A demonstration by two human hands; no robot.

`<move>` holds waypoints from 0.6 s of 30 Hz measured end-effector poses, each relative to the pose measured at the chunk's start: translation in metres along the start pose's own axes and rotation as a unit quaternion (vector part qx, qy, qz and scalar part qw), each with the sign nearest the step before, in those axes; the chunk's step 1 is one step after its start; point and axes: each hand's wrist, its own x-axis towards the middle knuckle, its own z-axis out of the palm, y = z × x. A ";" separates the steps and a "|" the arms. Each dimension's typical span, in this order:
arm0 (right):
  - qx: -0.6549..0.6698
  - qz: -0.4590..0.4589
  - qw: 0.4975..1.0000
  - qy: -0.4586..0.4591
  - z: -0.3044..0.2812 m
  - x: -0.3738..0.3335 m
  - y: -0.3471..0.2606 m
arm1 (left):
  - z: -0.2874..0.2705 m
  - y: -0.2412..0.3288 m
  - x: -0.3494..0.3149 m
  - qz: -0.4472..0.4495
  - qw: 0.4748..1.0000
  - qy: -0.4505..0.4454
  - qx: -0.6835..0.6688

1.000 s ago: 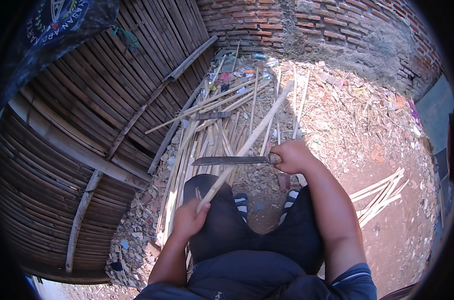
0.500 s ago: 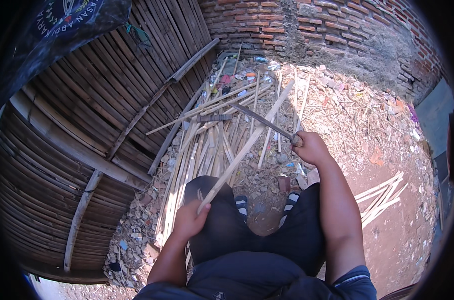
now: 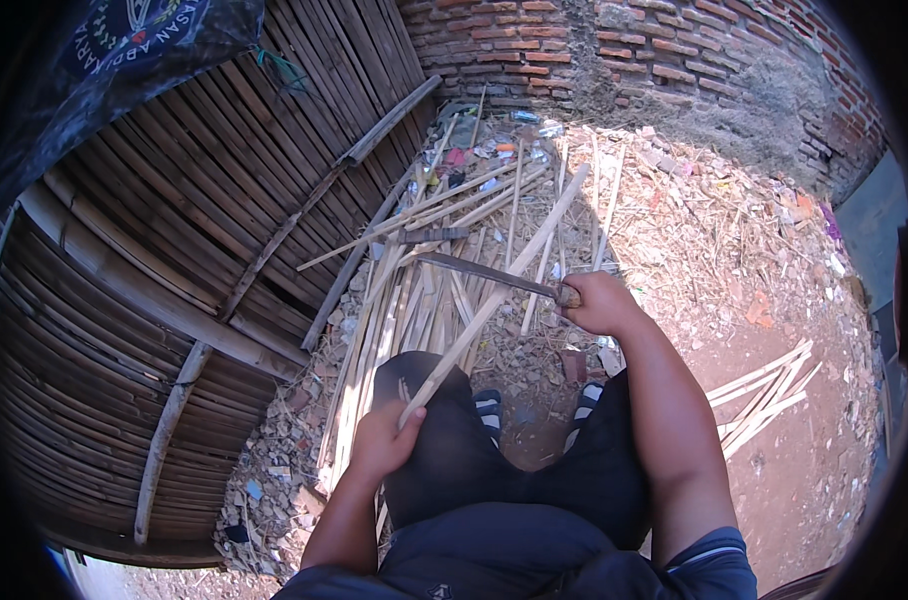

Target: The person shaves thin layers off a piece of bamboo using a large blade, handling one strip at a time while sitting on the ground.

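My left hand [image 3: 386,440] is closed around the near end of a long pale bamboo strip [image 3: 546,232], beside my left knee. The strip slants away from me, up and to the right, over the littered ground. In my right hand [image 3: 599,302] is the wooden handle of a machete [image 3: 489,273]. Its long dark blade points left and lies across the strip around the strip's middle; whether it bites into the bamboo I cannot tell. Beneath and to the left of the strip is a pile of split bamboo strips [image 3: 379,330].
A slatted bamboo wall [image 3: 234,190] stands on the left, a brick wall [image 3: 514,45] at the back. A dark short-handled tool [image 3: 432,235] lies on the pile. More cut strips [image 3: 764,395] lie on the dirt at right. Rubble and shavings [image 3: 694,230] cover the ground.
My right hand has drawn the machete nearer to me and slightly left, and its blade has swung to lie flatter across the strip. My left hand keeps its hold on the strip.
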 end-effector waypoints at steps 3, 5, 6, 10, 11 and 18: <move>0.023 0.110 0.993 0.036 -0.015 0.000 0.014 | 0.000 0.001 0.001 0.001 1.000 -0.002 0.008; 0.032 0.130 0.989 0.056 -0.015 -0.003 0.018 | 0.001 0.002 0.002 0.002 1.000 -0.001 -0.001; 0.025 0.097 0.994 0.051 -0.013 -0.004 0.018 | 0.001 0.005 0.001 0.003 1.000 -0.001 -0.009; -0.020 -0.028 0.999 0.004 0.008 -0.007 -0.009 | 0.004 -0.001 0.002 -0.002 1.000 0.001 -0.015; -0.040 -0.059 0.997 -0.026 0.014 -0.005 -0.019 | 0.003 -0.001 0.001 -0.006 1.000 -0.002 -0.011; -0.064 -0.110 0.989 -0.078 0.012 -0.003 -0.030 | 0.001 -0.001 -0.002 -0.003 1.000 0.006 0.003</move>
